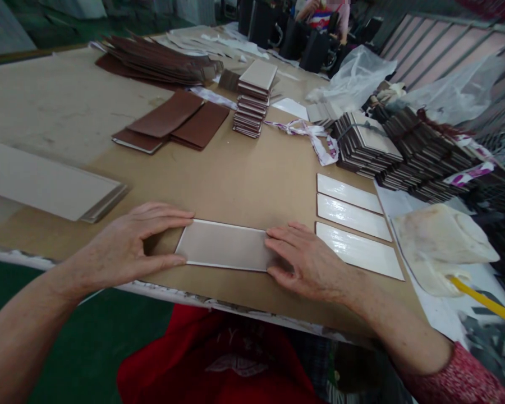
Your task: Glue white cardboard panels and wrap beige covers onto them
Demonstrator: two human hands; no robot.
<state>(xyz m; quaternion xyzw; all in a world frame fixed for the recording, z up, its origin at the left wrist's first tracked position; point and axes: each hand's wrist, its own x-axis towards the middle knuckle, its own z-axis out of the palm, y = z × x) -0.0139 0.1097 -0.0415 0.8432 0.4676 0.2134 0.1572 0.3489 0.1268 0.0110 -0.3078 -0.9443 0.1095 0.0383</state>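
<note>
A pale panel (227, 245) with a white border is laid flat on the bench (252, 174), close to the near edge. Its left end is held by the left hand (120, 244), whose grip is closed across the width, fingers at the far corner and thumb at the near one. The right end is partly covered by the right hand (309, 261), and it too is gripped between fingers and thumb. Just beside the right hand, three glossy white strips (359, 251) are set out one beyond another. Farther right, a cream container (441, 233) is seen with a yellow handle (488, 303) beside it. To the left of the left hand, grey boards (46, 179) are piled flat. Beyond the panel, brown pieces (168, 115) are laid overlapping, with a neat stack (256, 78) placed to their right and a fanned pile of brown sheets (151, 60) behind. At the right, bundles (364, 140) of panels are tied in stacks, with a printed ribbon (315, 134) left lying near them and clear plastic (357, 73) heaped behind. At the far end, another person (340, 22) is partly seen. Below the bench edge, a red garment (219, 359) is shown.
</note>
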